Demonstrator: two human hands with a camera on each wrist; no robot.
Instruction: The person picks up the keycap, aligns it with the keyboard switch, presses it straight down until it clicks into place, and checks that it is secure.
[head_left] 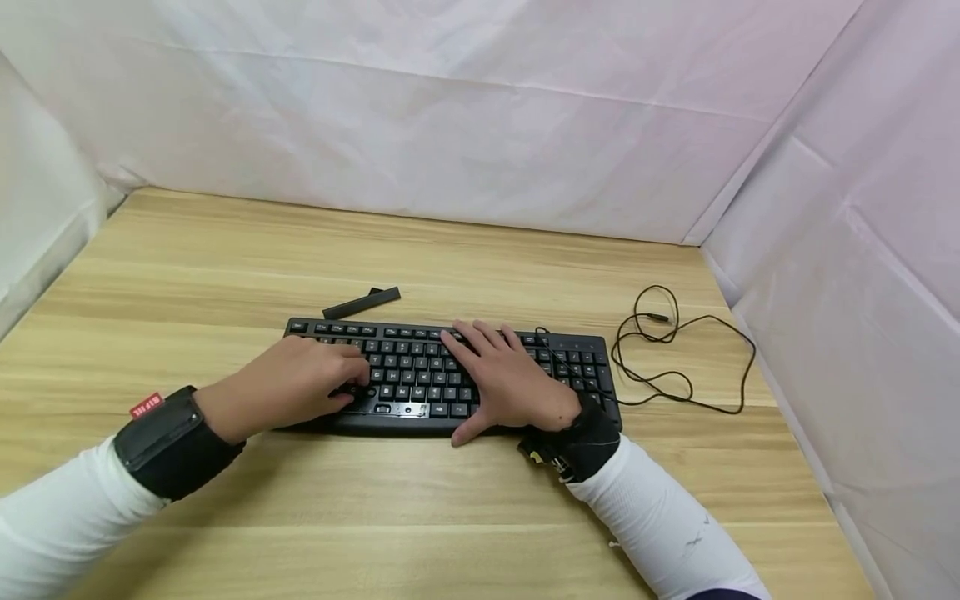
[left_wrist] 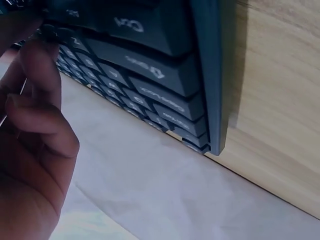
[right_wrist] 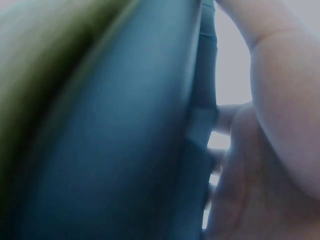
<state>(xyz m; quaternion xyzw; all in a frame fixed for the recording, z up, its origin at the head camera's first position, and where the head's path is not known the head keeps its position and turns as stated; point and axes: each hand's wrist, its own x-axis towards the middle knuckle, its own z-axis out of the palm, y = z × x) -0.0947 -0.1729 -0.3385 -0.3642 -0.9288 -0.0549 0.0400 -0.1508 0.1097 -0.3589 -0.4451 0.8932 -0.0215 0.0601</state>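
Note:
A black wired keyboard (head_left: 420, 377) lies flat on the wooden table. Over its left part, my left hand (head_left: 303, 375) has thumb and fingers curled down at the lower-row keys and seems to pinch a keycap, mostly hidden by the fingers. The left wrist view shows that hand (left_wrist: 37, 125) beside the Ctrl, Z and Alt keys. Right of the middle, my right hand (head_left: 506, 379) rests with spread fingers across the keys, its thumb over the front edge. In the right wrist view, the keyboard's side (right_wrist: 120, 130) fills much of the frame, blurred. A shiny bare strip (head_left: 401, 409) shows in the bottom key row.
Behind the keyboard's left end lies a long black bar (head_left: 362, 302), with a small black piece (head_left: 377, 291) partly behind it. A thin black cable (head_left: 708, 404) lies in loops at the right. White cloth (head_left: 420, 125) hangs behind the wooden table (head_left: 420, 517) and along its sides.

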